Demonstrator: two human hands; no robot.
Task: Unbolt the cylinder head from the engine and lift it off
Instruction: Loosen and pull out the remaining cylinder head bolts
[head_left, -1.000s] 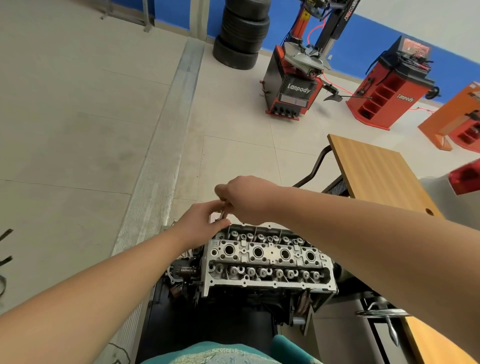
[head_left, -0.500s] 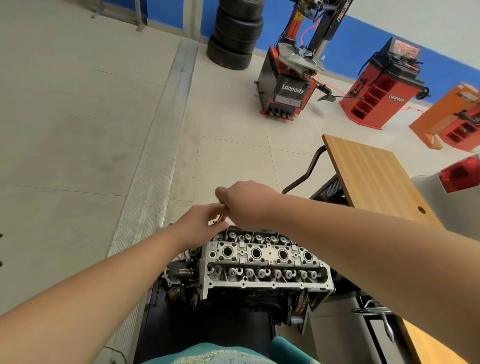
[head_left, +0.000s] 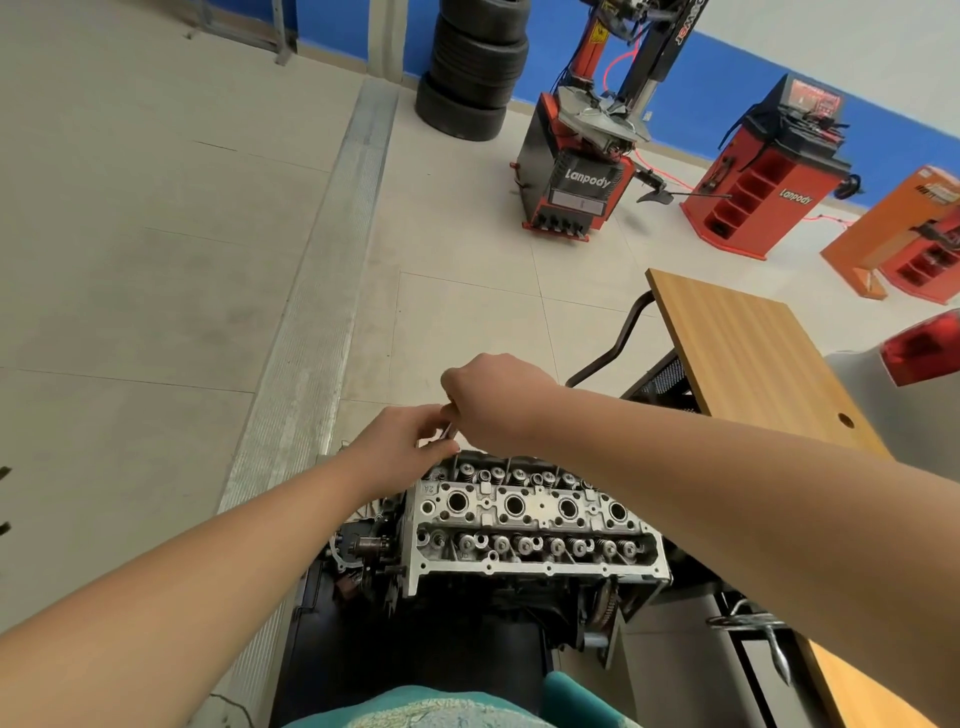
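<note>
Cylinder head (head_left: 530, 525), four plug wells, two hands' fingers pinching one metal tool (head_left: 450, 429) at far-left corner.

Both hands, the left hand (head_left: 397, 444) and the right hand (head_left: 491, 402), crowd the upper left corner of the cylinder head (head_left: 530, 519), blocking access there. The head's near edge and its middle lie uncovered, though the right forearm crosses above its right end. A wooden table (head_left: 748, 358) stands close at right. Bare tiled floor (head_left: 156, 260) fills the frame's left and centre.
</note>
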